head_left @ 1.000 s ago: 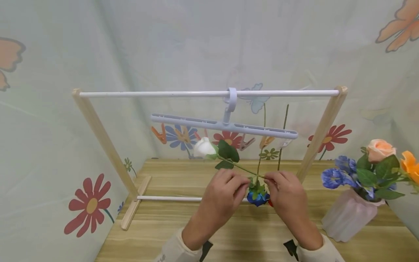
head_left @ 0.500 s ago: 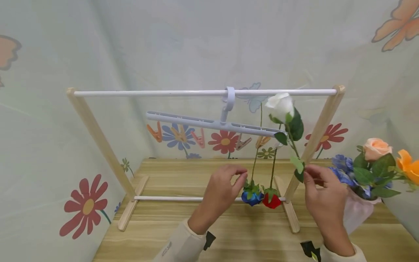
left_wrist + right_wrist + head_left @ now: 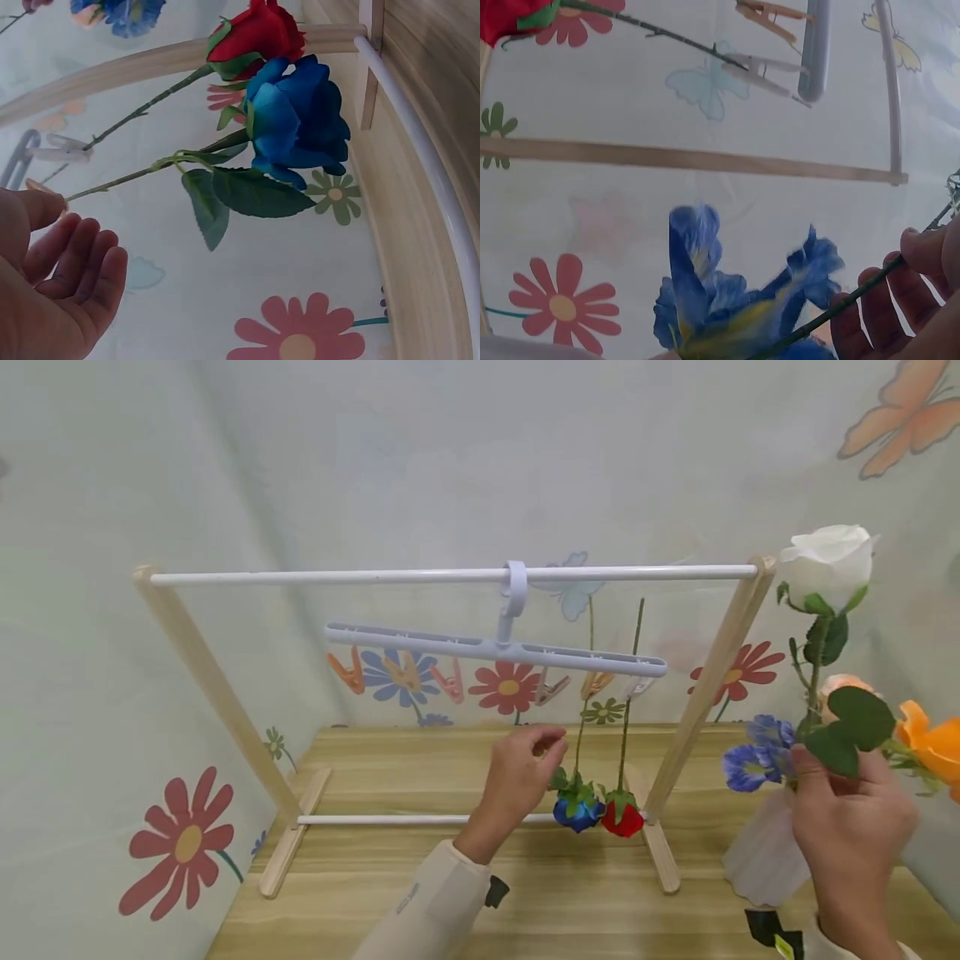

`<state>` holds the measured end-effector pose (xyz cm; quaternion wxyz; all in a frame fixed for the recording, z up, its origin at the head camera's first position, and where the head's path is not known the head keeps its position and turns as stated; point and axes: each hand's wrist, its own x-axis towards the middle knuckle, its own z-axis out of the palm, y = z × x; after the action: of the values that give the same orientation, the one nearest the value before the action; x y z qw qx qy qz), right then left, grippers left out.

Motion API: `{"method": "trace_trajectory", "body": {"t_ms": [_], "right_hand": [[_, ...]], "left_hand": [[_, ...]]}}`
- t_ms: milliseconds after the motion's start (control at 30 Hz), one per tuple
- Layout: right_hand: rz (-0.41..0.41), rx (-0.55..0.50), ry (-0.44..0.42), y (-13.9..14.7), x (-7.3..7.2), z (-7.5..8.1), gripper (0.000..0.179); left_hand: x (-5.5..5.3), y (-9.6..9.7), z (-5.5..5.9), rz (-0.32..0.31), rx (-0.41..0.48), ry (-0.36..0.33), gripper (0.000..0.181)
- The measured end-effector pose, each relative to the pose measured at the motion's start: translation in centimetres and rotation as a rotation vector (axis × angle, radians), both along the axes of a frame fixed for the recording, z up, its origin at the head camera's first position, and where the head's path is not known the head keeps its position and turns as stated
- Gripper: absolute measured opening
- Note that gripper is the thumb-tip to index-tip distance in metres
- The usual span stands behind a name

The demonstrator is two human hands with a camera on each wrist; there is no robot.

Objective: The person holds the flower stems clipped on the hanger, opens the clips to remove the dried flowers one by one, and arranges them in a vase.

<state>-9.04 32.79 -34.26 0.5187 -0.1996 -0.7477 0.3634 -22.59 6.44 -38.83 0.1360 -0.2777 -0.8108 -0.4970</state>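
My right hand (image 3: 847, 818) grips a white rose (image 3: 828, 568) upright by its leafy stem, in front of the flower-filled pale vase (image 3: 768, 852). The green stem (image 3: 859, 291) runs across my fingers in the right wrist view, over blue flowers (image 3: 720, 300). My left hand (image 3: 517, 772) has loosely curled fingers and holds nothing, close to the stem of a blue rose (image 3: 577, 812). That rose hangs head down beside a red rose (image 3: 622, 818). Clothespins (image 3: 596, 684) on a pale blue hanger (image 3: 450, 645) pinch both stems.
A white rail (image 3: 337, 577) on a wooden frame (image 3: 221, 693) carries the tilted hanger, which has several other clothespins such as an orange one (image 3: 347, 670). An orange flower (image 3: 933, 743) leans out at the right. The wooden table (image 3: 375, 893) lies below.
My right hand has carried the white rose from the hanger's front rightward to the vase, turning it upright. My left hand let go of it and stays near the blue rose.
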Motion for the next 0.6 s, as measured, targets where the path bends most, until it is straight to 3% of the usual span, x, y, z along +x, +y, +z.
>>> {"method": "trace_trajectory", "body": {"t_ms": [133,300,467,600], "right_hand": [[-0.052,0.013,0.006,0.8,-0.1,0.4,0.024],[-0.086,-0.006,0.037,1.4,-0.1,0.9,0.027],[-0.093,0.006,0.059,1.7,-0.3,1.0,0.024],[-0.112,0.031,0.029,2.3,-0.5,0.3,0.023]], "left_hand": [[-0.6,0.7,-0.5,-0.024,0.022,-0.105,0.024],[-0.9,1.2,-0.8,-0.04,0.031,-0.186,0.03],[-1.2,1.5,-1.0,-0.038,0.069,-0.227,0.032],[-1.2,1.9,-1.0,-0.031,0.09,-0.245,0.03]]}}
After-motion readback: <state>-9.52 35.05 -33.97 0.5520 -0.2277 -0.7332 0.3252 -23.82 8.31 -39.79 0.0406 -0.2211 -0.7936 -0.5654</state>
